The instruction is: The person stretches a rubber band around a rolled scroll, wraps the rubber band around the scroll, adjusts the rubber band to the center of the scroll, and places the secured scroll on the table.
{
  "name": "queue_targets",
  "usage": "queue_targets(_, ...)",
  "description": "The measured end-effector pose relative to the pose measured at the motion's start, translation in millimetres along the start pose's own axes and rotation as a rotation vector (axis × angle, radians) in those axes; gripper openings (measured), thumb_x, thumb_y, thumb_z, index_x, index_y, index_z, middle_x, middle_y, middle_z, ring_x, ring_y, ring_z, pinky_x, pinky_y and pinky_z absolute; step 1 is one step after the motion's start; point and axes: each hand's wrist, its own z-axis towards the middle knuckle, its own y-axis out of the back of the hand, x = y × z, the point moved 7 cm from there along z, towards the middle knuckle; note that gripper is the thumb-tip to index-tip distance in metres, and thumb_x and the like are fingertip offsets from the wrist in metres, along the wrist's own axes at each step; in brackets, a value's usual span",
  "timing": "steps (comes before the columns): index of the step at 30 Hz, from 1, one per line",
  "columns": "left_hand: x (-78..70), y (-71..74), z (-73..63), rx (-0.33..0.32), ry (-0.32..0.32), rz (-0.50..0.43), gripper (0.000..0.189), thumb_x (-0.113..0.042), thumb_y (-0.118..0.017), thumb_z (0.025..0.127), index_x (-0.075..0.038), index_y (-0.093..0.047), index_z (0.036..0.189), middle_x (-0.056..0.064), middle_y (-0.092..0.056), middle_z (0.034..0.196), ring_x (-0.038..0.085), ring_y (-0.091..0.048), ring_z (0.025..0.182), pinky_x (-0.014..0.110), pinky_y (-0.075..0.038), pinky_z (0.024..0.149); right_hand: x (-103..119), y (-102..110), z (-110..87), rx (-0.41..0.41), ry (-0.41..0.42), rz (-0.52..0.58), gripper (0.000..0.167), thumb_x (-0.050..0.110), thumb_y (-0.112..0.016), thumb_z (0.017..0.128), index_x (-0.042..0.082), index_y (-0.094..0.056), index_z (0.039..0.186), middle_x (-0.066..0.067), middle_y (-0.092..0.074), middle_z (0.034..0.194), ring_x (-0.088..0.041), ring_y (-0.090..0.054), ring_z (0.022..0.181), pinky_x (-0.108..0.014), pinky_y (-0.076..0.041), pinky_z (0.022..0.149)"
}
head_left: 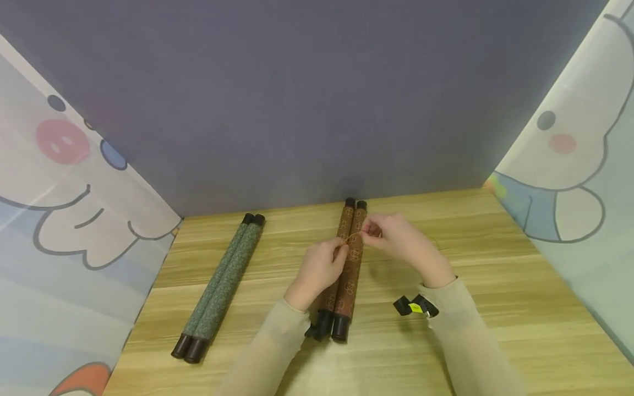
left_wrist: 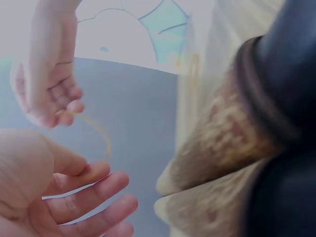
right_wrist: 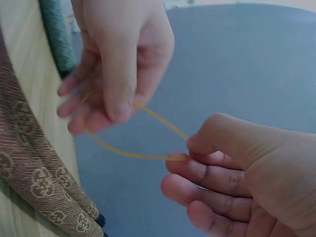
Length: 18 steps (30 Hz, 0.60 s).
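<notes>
A thin yellow rubber band [right_wrist: 129,155] is held as a loop between both hands. The left hand [head_left: 323,264] pinches one side between thumb and forefinger. On the other side, the right hand [head_left: 393,236] pinches it with thumb and forefinger, its remaining fingers loosely bent. Both hands are above a pair of brown patterned scrolls [head_left: 353,264] with dark end caps, lying side by side on the table. In the right wrist view the scrolls' flower pattern [right_wrist: 42,182] shows at the left.
Two green speckled scrolls [head_left: 225,280] lie together at the left of the wood-grain table [head_left: 396,363]. A black strap-like item with a yellow label [head_left: 415,308] is by the right wrist. A grey panel [head_left: 297,110] stands behind, with cartoon-printed sheets [head_left: 569,165] at both sides.
</notes>
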Motion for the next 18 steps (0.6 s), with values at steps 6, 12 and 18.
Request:
queue_targets(6, 4.6, 22.0, -1.4, -0.045, 0.054, -0.015, 0.022, -0.012, -0.062, 0.109, -0.003, -0.081, 0.102, 0.004, -0.077, 0.083, 0.007, -0.059, 0.059, 0.027, -0.053, 0.059, -2.4, 2.1, -3.6, -0.004, 0.063, 0.061, 0.014, -0.001, -0.074, 0.096, 0.010, -0.071, 0.105, 0.002, -0.074, 0.092, -0.012, -0.068, 0.082, -0.036, -0.061, 0.076)
queue_targets(12, 9.0, 39.5, -2.9, -0.101, 0.084, -0.026, 0.019, -0.013, -0.066, 0.107, -0.005, -0.081, 0.098, 0.006, -0.080, 0.090, 0.015, -0.072, 0.073, 0.032, -0.059, 0.068, -2.9, -1.1, -7.6, 0.016, 0.107, 0.056, 0.017, 0.000, -0.071, 0.100, 0.010, -0.081, 0.108, -0.004, -0.076, 0.105, -0.016, -0.067, 0.086, -0.040, -0.060, 0.079)
queue_targets(18, 8.9, 46.9, -3.6, -0.152, 0.091, -0.068, 0.017, -0.013, -0.069, 0.104, -0.008, -0.084, 0.099, 0.002, -0.079, 0.087, 0.007, -0.063, 0.061, 0.029, -0.053, 0.058, -11.5, -7.0, -2.5, -0.012, -0.007, -0.093, 0.022, 0.008, -0.070, 0.103, 0.008, -0.083, 0.121, -0.009, -0.076, 0.108, -0.018, -0.067, 0.084, -0.041, -0.060, 0.078)
